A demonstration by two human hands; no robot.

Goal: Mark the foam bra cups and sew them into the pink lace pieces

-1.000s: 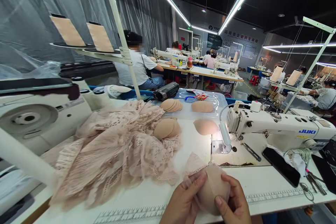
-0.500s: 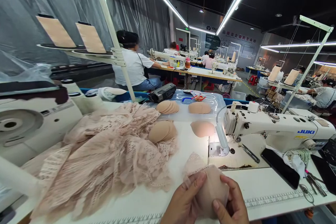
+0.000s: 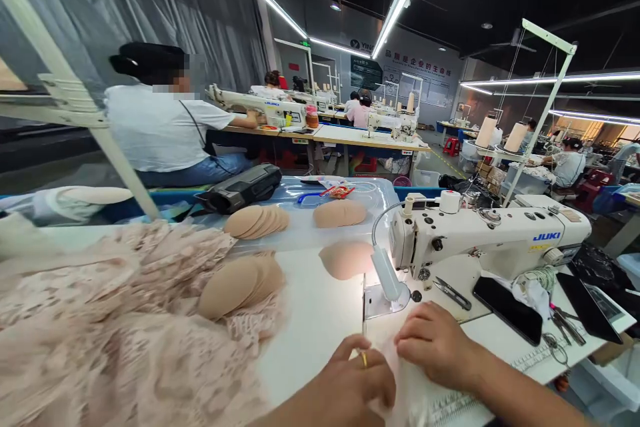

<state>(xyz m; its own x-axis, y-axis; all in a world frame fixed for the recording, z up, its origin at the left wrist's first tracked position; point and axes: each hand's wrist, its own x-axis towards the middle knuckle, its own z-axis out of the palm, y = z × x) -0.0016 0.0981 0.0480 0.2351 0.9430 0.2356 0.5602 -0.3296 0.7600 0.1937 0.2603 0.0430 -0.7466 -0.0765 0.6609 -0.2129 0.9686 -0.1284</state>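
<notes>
My left hand [image 3: 357, 377], a ring on one finger, is curled at the left edge of a pale sheer fabric piece [image 3: 403, 373] at the table's front. My right hand [image 3: 435, 347] has its fingers closed on the same fabric from the other side. Both hands are just in front of the needle area of a white sewing machine [image 3: 480, 233]. The beige pad held earlier is not visible now. Behind the left hand, a single beige cup pad [image 3: 345, 260] lies by the machine's lamp [image 3: 387, 273].
Pale pink lace garments [image 3: 130, 327] heap on the left, with stacked beige pads [image 3: 240, 285] on them. More pads [image 3: 257, 221] rest on a clear plastic lid [image 3: 300, 240]. Thread snips [image 3: 453, 293], a black phone [image 3: 507, 310] and scissors [image 3: 565, 323] lie right. A co-worker [image 3: 160, 120] sits beyond.
My hands have moved from holding up a beige pad with lace to gripping fabric low beside the machine's needle area. The camera has turned right and the whole scene has shifted left.
</notes>
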